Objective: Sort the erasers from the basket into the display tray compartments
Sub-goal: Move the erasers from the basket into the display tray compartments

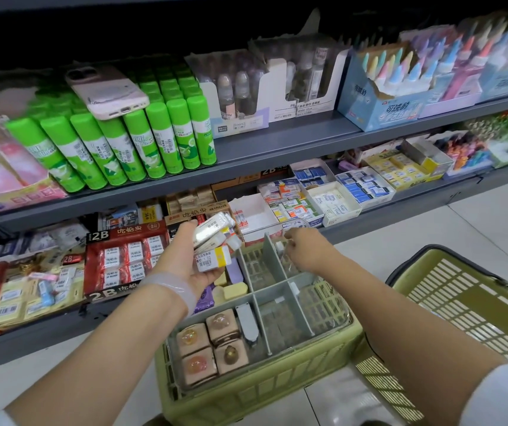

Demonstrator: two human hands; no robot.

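The left hand (191, 256) is palm up, and its fingers curl around a small pile of erasers (214, 238). These erasers are white blocks in shiny clear wrap. One has a yellow end and a white price sticker with a barcode and small print that is too tiny to read. Another shows a barcode on its side.

The right hand (303, 250) reaches down over the far part of the display tray (272, 305). Its fingers are bent and seem to pinch something small and white, but I cannot tell what it is.

The tray is clear with grey walls that split it into boxes. It sits on top of a green basket (246, 392). The near left box holds four pink square erasers (212, 345) with round shiny tops. Beside them lies a grey and white long eraser (246, 322). The far left box holds purple and yellow erasers (232, 281). The boxes on the right look bare.

A second green basket (468, 305) stands on the floor to the right.

On the shelf, a red box (126, 256) says "2B" in big letters. A brown box (199, 212) says "4B ERASER". Green glue sticks (129, 142) stand higher up, with a pink phone (106, 90) lying on their caps.
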